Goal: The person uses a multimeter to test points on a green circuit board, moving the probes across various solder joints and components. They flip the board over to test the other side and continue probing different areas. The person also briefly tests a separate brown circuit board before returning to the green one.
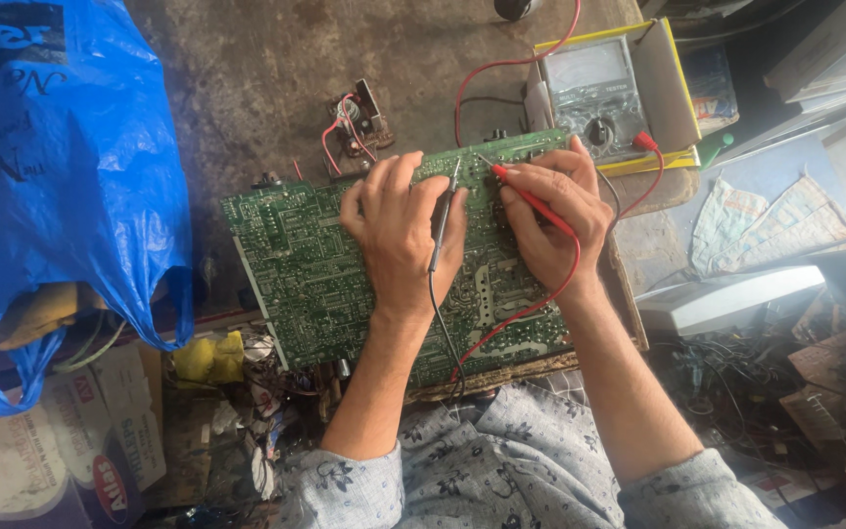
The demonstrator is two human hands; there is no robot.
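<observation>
A large green circuit board (296,264) lies solder side up on a worn brown table (247,78). My left hand (399,230) rests on the board and holds a black test probe (440,220), tip pointing up toward the board's far edge. My right hand (555,220) grips a red test probe (531,199), its tip touching the board near the top edge. Red and black leads run from the probes. An analogue meter (594,93) sits in a yellow-edged box just beyond my right hand.
A blue plastic bag (61,176) bulges at the left. A small component with red wires (354,122) lies beyond the board. Papers, a white casing (727,299) and tangled scrap electronics (815,392) crowd the right side. Cardboard and clutter fill the lower left.
</observation>
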